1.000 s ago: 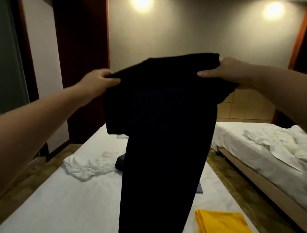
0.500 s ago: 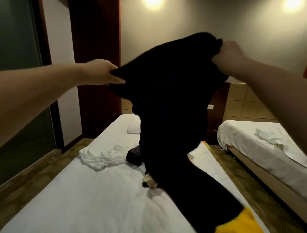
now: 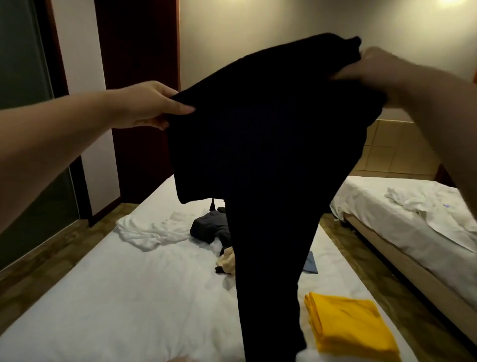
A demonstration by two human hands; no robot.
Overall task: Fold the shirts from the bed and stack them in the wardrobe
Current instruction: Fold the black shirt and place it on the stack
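Second bed [image 3: 402, 227] with rumpled white sheet [image 3: 423, 204], wall lamp [image 3: 450, 1]

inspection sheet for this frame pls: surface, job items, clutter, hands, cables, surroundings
Surface: bed with a white sheet, mostly bare near the camera.
Job's things: black shirt held up above the bed, hanging down; yellow shirt folded flat at the bed's right edge.
Clutter: crumpled white shirt, dark bundle, beige item and a blue-grey piece on the bed.
Grippers: left hand and right hand each pinch the black shirt's top edge.
Cables: nothing seen.
Surroundings: second bed to the right with rumpled white linen; dark door behind.
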